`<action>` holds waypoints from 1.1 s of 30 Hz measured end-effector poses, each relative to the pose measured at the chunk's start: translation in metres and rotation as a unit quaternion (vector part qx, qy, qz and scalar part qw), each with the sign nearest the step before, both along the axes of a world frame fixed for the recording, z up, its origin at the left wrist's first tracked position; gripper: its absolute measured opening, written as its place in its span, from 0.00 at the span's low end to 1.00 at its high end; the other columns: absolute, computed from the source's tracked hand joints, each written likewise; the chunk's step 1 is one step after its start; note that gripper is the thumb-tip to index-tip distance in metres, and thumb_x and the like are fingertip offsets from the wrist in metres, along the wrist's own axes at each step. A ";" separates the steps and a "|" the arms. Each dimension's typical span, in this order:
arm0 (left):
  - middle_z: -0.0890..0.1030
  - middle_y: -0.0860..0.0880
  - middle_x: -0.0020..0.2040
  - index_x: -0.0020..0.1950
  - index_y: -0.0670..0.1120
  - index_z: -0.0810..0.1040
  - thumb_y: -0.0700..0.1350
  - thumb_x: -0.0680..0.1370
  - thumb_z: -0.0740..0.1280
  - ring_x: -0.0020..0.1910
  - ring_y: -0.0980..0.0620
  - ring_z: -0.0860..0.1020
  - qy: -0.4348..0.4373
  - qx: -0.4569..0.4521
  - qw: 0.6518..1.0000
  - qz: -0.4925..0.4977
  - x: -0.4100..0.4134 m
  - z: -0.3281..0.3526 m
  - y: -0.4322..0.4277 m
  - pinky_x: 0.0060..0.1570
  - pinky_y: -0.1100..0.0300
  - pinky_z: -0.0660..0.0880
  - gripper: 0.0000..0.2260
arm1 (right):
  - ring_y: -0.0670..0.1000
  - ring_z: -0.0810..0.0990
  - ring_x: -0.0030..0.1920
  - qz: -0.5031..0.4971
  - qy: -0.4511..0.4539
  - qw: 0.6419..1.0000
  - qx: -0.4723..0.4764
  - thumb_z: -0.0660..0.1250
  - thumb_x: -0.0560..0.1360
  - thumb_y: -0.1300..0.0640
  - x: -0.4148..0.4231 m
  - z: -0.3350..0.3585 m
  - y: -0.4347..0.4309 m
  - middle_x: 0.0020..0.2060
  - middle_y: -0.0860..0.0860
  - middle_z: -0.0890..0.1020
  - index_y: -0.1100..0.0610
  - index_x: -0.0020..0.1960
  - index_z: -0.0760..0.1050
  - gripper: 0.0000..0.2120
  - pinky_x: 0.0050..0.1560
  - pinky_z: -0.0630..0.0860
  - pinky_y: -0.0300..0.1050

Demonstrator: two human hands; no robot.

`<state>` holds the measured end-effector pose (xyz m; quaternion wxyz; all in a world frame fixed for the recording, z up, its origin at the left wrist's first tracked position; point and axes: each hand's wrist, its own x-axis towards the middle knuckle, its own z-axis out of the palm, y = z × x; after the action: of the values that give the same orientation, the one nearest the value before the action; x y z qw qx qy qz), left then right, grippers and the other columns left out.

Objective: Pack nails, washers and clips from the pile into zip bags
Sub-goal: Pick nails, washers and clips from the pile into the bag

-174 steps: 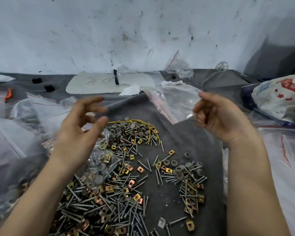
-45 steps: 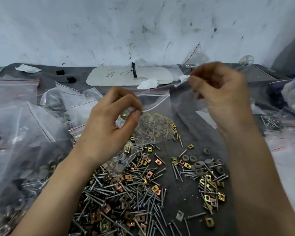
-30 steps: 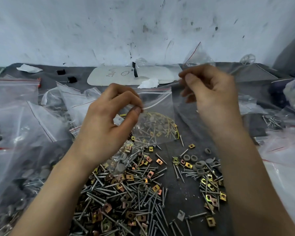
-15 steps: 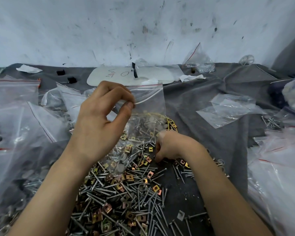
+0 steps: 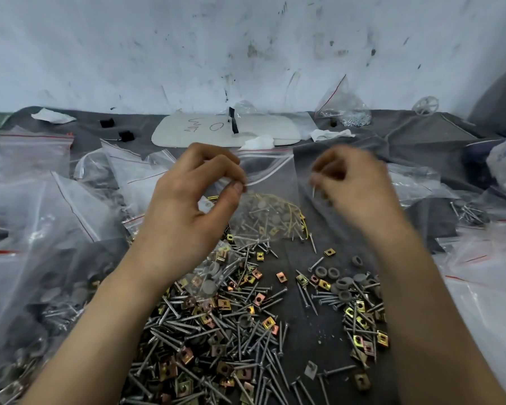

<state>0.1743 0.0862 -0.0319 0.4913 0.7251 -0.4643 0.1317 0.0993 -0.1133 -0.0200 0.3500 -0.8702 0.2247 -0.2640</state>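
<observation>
A big pile (image 5: 216,323) of silver nails, gold square clips and grey washers covers the dark cloth in front of me. My left hand (image 5: 187,206) pinches the red-striped rim of a clear zip bag (image 5: 263,206) and holds it up over the pile; some hardware hangs in its lower part. My right hand (image 5: 351,185), blurred by motion, is raised beside the bag's right edge. Its fingers are closed on a nail (image 5: 314,190) and what looks like a washer. A smaller heap (image 5: 354,293) of nails, clips and washers lies to the right.
Filled zip bags (image 5: 41,258) crowd the left side; more bags (image 5: 485,287) lie at the right. A white board (image 5: 225,130) with writing, crumpled tissue (image 5: 330,134) and a bag of small parts (image 5: 345,112) sit by the marked wall.
Half a second ago my right hand was down in the pile; it has risen to the bag's right side with picked pieces. My left hand keeps holding the bag.
</observation>
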 end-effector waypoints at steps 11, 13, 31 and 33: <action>0.76 0.47 0.53 0.46 0.42 0.80 0.40 0.78 0.65 0.54 0.54 0.77 -0.019 0.019 0.999 -0.035 -0.009 0.000 -0.006 0.53 0.60 0.71 0.05 | 0.40 0.79 0.48 0.107 -0.185 0.975 -0.054 0.73 0.71 0.56 -0.020 0.036 0.051 0.41 0.42 0.82 0.49 0.47 0.76 0.08 0.49 0.77 0.40; 0.77 0.48 0.53 0.46 0.42 0.80 0.40 0.78 0.64 0.55 0.54 0.77 -0.024 0.015 0.999 -0.029 -0.008 0.000 -0.005 0.53 0.60 0.71 0.05 | 0.40 0.79 0.49 0.108 -0.186 0.976 -0.036 0.73 0.71 0.53 -0.021 0.035 0.047 0.44 0.42 0.82 0.48 0.49 0.77 0.08 0.49 0.76 0.38; 0.76 0.51 0.53 0.46 0.50 0.77 0.47 0.77 0.62 0.57 0.55 0.76 -0.007 -0.006 1.000 -0.013 0.000 0.000 0.000 0.56 0.53 0.74 0.06 | 0.47 0.75 0.31 0.167 0.313 0.935 0.033 0.75 0.69 0.58 0.031 -0.072 0.001 0.34 0.51 0.78 0.57 0.36 0.74 0.10 0.28 0.72 0.37; 0.76 0.49 0.53 0.46 0.49 0.77 0.47 0.77 0.62 0.57 0.52 0.77 -0.003 -0.011 1.000 -0.019 0.001 0.001 0.000 0.57 0.45 0.75 0.06 | 0.45 0.71 0.31 0.188 0.334 0.923 -0.045 0.75 0.69 0.56 0.036 -0.075 0.007 0.31 0.48 0.73 0.55 0.35 0.69 0.14 0.27 0.63 0.33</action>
<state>0.1756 0.0860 -0.0313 0.5004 0.7102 -0.4779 0.1294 0.1349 -0.1063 -0.0948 0.2588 -0.9489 0.1488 0.1024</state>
